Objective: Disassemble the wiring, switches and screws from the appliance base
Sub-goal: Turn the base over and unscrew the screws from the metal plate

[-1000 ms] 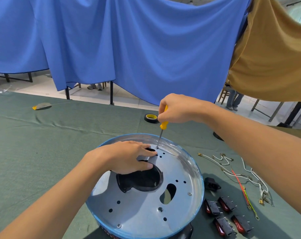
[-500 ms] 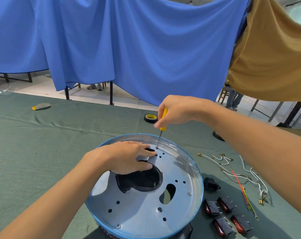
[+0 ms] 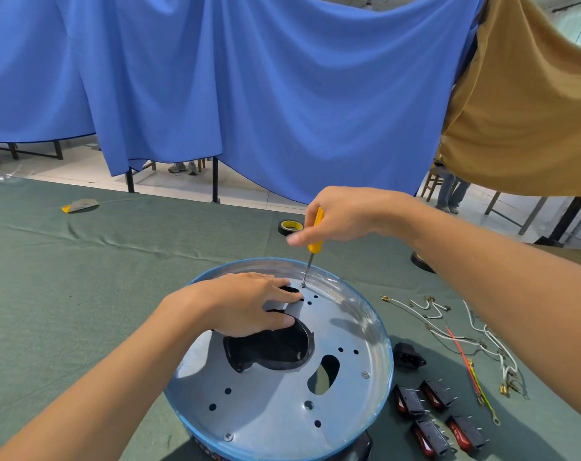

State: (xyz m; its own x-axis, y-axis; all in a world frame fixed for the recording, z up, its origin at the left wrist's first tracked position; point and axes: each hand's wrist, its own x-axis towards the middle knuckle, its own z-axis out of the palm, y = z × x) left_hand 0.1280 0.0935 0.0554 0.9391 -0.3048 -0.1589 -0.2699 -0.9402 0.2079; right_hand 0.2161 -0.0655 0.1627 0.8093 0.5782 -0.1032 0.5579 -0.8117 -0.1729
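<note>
The round appliance base [image 3: 359, 331], a silvery metal plate with a blue rim and a black centre opening, stands on the green table. My left hand [image 3: 246, 302] rests flat on the plate, fingers straight, thumb at the edge of the black opening. My right hand [image 3: 339, 216] grips a yellow-handled screwdriver [image 3: 314, 239] held upright, its tip on a screw [image 3: 303, 285] at the far side of the plate. Two more screws [image 3: 365, 374] sit in the plate, near its right and front edges.
Right of the base lie several red-and-black rocker switches [image 3: 437, 394], a black socket part [image 3: 409, 356] and loose white, red and green-yellow wires [image 3: 465, 344]. A roll of black tape [image 3: 290, 226] lies behind the base. Blue and tan cloths hang beyond the table.
My right hand has turned round the screwdriver handle, with its fingers shifting and one finger now stretched out leftward. The tip stays on the same screw. My left hand has not moved.
</note>
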